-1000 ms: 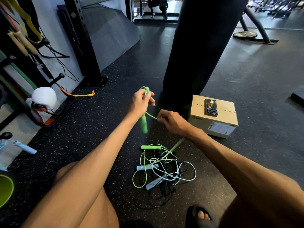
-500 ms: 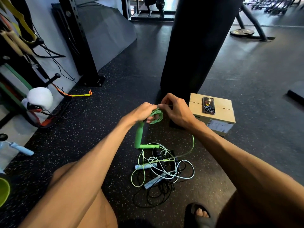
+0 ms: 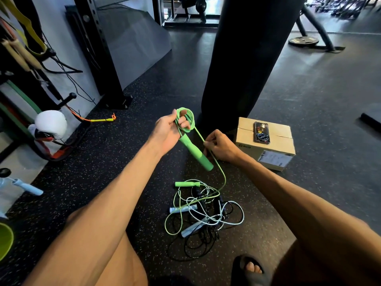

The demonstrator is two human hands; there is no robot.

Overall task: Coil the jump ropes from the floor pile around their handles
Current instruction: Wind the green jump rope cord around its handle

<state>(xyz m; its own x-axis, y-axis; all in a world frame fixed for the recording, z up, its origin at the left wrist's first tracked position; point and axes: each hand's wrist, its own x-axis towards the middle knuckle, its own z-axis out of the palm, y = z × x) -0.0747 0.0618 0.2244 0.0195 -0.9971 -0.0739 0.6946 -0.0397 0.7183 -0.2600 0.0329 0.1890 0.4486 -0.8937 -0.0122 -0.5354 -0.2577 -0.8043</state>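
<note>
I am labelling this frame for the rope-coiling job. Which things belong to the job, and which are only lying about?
Job:
- left hand holding green handle
- right hand pinching green rope
- floor pile

Lying about:
- cardboard box
- phone on the box
- white boxing glove
- punching bag

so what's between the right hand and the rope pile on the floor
In the head view, one thin green cord runs from the right hand down to the tangled pile of jump ropes; otherwise bare black speckled floor.
</note>
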